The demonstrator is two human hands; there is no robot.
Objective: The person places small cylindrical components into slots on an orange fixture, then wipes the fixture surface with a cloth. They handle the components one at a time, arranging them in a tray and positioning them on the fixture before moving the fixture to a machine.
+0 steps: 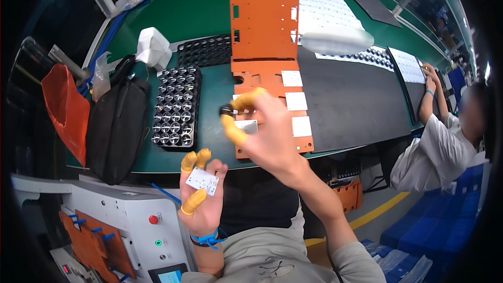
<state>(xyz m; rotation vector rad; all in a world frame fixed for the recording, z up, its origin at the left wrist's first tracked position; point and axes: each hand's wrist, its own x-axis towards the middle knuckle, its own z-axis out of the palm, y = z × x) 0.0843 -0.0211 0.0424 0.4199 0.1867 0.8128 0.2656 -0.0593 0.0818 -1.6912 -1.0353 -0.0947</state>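
My left hand (201, 199) is raised palm-up near my chest, with orange finger cots on thumb and two fingers, pinching a small white square circuit board (202, 181). My right hand (267, 131), also with orange cots, hovers over the green bench and holds a small black lens part (226, 109) between thumb and forefinger. Below the right hand lies an orange fixture plate (272, 73) with several white square boards (296, 101) seated in it. A black tray of shiny lens parts (176, 107) sits just left of the plate.
A black bag (116, 126) and an orange cloth (65, 107) lie at the bench's left end. White folded material (153, 47) and a second black tray (207, 51) sit behind. A black mat (351, 99) spreads right. Another person (440, 141) works at right. A control panel (141, 225) stands below left.
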